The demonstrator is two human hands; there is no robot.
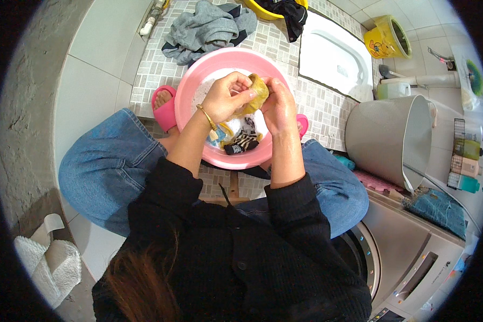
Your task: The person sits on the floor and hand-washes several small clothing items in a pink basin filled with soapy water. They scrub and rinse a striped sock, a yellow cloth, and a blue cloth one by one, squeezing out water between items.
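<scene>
Over a pink basin [185, 99] of sudsy water, my left hand [224, 98] pinches a wet mustard-yellow cloth, which looks like a sock [259, 95], between thumb and fingers. My right hand [279, 109] is wet and grips the sock's right side with curled fingers. Part of the sock is hidden behind my left fingers. Below my hands, a black-and-white striped small garment [245, 143] lies in the basin, beside a blue-and-yellow cloth [216, 135]. White foam covers much of the water.
Grey clothes [204, 29] lie heaped beyond the basin, near a yellow basin [273, 12] with dark clothing. A squat toilet [338, 51] is set in the tiled floor. At right stand a grey bucket [386, 139], a yellow bucket [386, 38] and a washing machine [408, 241].
</scene>
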